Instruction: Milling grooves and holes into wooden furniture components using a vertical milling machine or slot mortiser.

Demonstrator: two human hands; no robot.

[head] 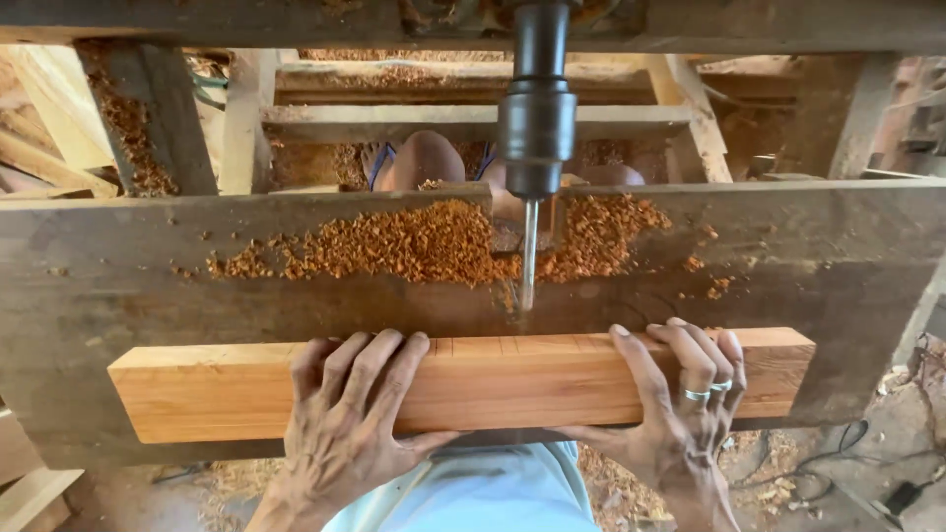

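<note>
— Orange-brown wood, that is what lies nearest: a long squared wooden block (pixel 463 384) set crosswise on the grey, worn tabletop (pixel 89 296), close to its near edge.

— And the hands?

— Both are on it. The left hand (pixel 350 414) lies over the block left of its middle, fingers (pixel 370 365) spread across the top face and hooked over the far edge, thumb along the near side. The right hand (pixel 680 404) grips the block nearer its right end in the same way, fingers wrapped over the top, with silver rings (pixel 708 391) on two of them. So both hands are closed on the wood.

— Anything marked on the block?

— Faint pencil lines cross the top face between the two hands.

— What stands beyond it?

— A thin drill bit (pixel 529 254) hangs upright just past the block's far edge, its tip down at the tabletop. Above it sits a dark chuck (pixel 536 123). Reddish sawdust (pixel 394 241) is heaped along the tabletop to both sides of the bit.

— Farther still?

— Wooden frame rails (pixel 473 120) dusted with shavings, and under them what look like feet in sandals (pixel 424 163), partly hidden.
</note>
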